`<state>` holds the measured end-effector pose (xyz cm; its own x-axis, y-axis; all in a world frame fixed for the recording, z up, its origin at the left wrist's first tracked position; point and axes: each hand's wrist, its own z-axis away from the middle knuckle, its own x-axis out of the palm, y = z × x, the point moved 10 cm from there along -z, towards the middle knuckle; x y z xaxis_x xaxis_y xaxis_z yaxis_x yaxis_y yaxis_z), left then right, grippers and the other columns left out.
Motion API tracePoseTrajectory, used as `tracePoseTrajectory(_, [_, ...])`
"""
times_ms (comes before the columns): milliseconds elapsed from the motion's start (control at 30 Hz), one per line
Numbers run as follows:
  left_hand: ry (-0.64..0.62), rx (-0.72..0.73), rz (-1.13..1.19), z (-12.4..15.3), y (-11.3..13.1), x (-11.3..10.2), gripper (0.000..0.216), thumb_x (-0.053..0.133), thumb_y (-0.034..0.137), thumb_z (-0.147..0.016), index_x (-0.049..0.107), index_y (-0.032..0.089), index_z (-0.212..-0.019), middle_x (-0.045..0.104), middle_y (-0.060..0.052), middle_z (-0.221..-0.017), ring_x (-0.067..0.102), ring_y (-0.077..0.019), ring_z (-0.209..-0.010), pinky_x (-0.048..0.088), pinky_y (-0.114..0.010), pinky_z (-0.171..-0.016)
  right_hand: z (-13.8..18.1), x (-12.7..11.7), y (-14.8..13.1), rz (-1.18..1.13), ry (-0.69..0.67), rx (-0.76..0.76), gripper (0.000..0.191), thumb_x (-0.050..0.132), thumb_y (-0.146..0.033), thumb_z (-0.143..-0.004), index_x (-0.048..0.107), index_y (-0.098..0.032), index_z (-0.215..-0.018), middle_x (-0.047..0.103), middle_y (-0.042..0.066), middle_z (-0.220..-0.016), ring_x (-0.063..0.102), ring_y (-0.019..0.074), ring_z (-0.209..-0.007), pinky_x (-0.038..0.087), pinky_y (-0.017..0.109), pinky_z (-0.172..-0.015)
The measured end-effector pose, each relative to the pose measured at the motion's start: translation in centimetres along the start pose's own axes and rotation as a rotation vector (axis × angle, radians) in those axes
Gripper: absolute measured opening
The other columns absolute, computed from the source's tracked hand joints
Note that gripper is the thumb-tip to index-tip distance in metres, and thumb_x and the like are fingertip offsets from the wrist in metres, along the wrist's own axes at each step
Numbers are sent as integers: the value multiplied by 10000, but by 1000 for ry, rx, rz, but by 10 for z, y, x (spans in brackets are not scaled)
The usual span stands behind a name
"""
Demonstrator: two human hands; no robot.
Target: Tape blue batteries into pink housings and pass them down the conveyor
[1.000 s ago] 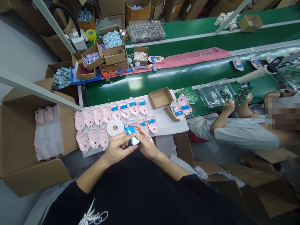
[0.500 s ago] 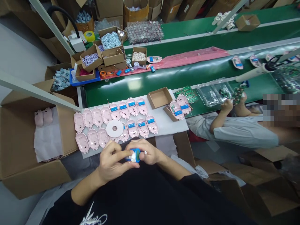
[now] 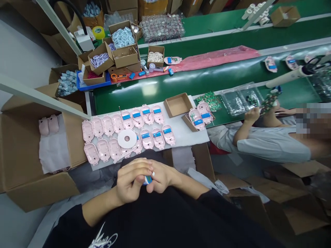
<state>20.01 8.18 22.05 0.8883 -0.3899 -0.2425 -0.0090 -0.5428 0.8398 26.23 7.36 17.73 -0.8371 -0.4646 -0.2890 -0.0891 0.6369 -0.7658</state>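
Note:
A blue battery point(image 3: 147, 180) shows in part between my two hands, in front of my body. My left hand point(image 3: 132, 179) is closed round one side of it, fingers laid over the top. From the other side my right hand point(image 3: 159, 175) grips it, the thumb pointing down along its end. A small white piece point(image 3: 153, 174) sticks out at the right hand's fingers; I cannot make out what it is. Just beyond lie rows of pink plastic shells point(image 3: 103, 150), several with blue batteries inside. A white paper-like disc roll point(image 3: 127, 138) rests on the near row.
An open carton point(image 3: 38, 189) with pink shells stands at the left. Past the white foam sheet point(image 3: 184, 137) are an empty small box point(image 3: 178, 105), green circuit boards point(image 3: 210, 100) and the green conveyor point(image 3: 124, 91). A co-worker point(image 3: 271, 141) at the right handles boards.
My hands have come closer together over the blue battery, and the left fingers now cover more of it. The white patch seen on it before is mostly hidden. The view has shifted slightly.

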Motion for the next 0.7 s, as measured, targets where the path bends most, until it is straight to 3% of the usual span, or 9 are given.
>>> tracePoseTrajectory(167, [-42, -267, 94, 3, -34, -4, 401, 420, 392, -1087, 749, 178, -1172, 808, -103, -970, 764, -227, -989, 576, -412, -1000, 1, 0, 5, -22, 47, 8, 721, 232, -717, -1035, 673, -156, -1140, 713, 143, -1013, 698, 251, -1022, 589, 386, -936])
tracePoseTrajectory(267, [-119, -217, 86, 3, -30, 0, 503, 581, 587, -972, 731, 191, -1244, 804, -119, -1043, 757, -254, -1017, 553, -430, -1040, 3, 5, 10, -18, 34, 20, 714, 260, -741, -1020, 677, -167, -1094, 709, 126, -975, 699, 243, -964, 597, 376, -900])
tracePoseTrajectory(367, [-103, -162, 72, 5, -24, -1, 388, 621, 471, -993, 718, 213, -1266, 799, -111, -1082, 752, -250, -1042, 562, -436, -1029, 7, 10, 17, 65, 39, 43, 722, 300, -790, -985, 678, -176, -1035, 698, 111, -941, 692, 240, -931, 604, 368, -873])
tracePoseTrajectory(567, [26, -232, 133, 14, -29, -4, 376, 421, 197, -1083, 599, 220, -1414, 806, -65, -1028, 748, -208, -1054, 559, -414, -1032, 16, 25, 25, 164, 19, 34, 765, 252, -823, -965, 667, -182, -927, 671, 112, -879, 674, 254, -928, 592, 396, -918])
tracePoseTrajectory(633, [79, -290, 226, 17, -36, -7, 422, 356, 207, -1103, 504, 244, -1496, 809, -49, -1008, 753, -193, -1037, 555, -411, -1036, 16, 30, 27, 126, -18, 47, 808, 229, -830, -963, 674, -158, -1025, 683, 137, -970, 666, 275, -1037, 560, 435, -997])
tracePoseTrajectory(700, [60, -300, 285, 18, -38, -7, 458, 376, 324, -1108, 414, 244, -1558, 804, -68, -1067, 750, -200, -1050, 529, -431, -1078, 14, 34, 28, 72, -60, 52, 857, 200, -830, -966, 656, -128, -1152, 680, 165, -1079, 646, 286, -1134, 530, 458, -1044])
